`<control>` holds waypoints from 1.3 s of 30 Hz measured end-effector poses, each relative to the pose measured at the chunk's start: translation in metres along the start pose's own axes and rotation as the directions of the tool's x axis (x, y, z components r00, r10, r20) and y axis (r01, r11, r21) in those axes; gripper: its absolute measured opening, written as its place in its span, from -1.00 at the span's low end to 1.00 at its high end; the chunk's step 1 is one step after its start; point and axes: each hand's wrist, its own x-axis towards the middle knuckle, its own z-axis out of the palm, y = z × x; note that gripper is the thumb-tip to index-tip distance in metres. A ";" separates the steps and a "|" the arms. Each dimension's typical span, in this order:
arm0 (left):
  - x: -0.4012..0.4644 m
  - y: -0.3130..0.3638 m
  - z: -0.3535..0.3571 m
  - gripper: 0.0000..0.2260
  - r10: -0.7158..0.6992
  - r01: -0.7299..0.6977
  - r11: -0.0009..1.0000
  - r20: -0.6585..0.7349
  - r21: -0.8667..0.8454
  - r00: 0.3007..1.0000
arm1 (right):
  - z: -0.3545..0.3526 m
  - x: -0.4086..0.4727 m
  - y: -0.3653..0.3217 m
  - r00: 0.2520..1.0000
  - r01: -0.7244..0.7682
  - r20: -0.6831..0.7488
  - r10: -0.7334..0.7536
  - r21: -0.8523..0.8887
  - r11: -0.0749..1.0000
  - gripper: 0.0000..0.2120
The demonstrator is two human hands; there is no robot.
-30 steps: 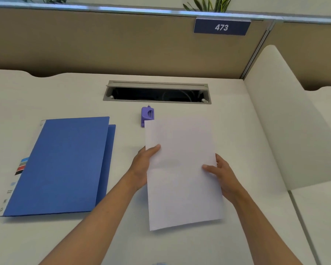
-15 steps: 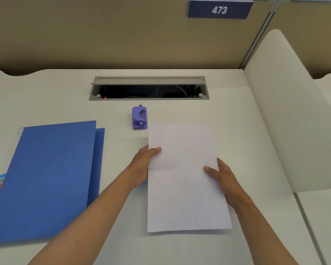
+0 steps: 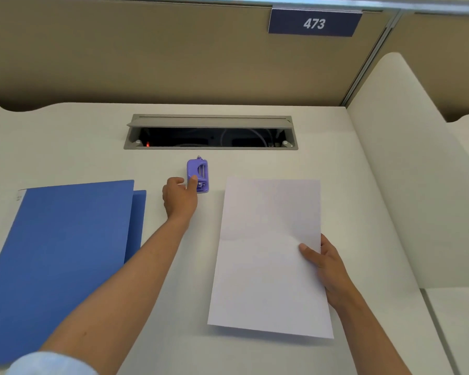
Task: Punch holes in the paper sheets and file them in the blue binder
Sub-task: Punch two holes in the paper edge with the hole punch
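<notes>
- Over on the far left, the flat blue card binder (image 3: 63, 255) lies closed on the white desk (image 3: 65, 147).
- Left hand (image 3: 179, 197) is reaching up to the small purple plastic hole punch (image 3: 198, 175), thumb touching its near end, fingers curled beside it, not clamped yet.
- White paper sheet (image 3: 270, 253) sits right of centre.
- Right hand (image 3: 326, 266) pinches its right edge, thumb on top.

"473" on blue partition sign (image 3: 314, 23)
</notes>
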 end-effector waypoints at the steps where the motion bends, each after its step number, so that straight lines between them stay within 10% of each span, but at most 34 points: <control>1: 0.003 0.002 0.002 -0.61 -0.010 0.010 1.000 -0.002 0.016 1.000 | 0.001 0.000 0.000 1.000 0.000 -0.008 0.000 -0.002 1.000 -0.71; 39: -0.172 -0.097 -0.082 -0.81 0.025 -0.023 1.000 0.205 -0.009 0.978 | 0.000 -0.064 0.033 0.999 -0.002 -0.032 0.000 -0.064 0.998 -0.71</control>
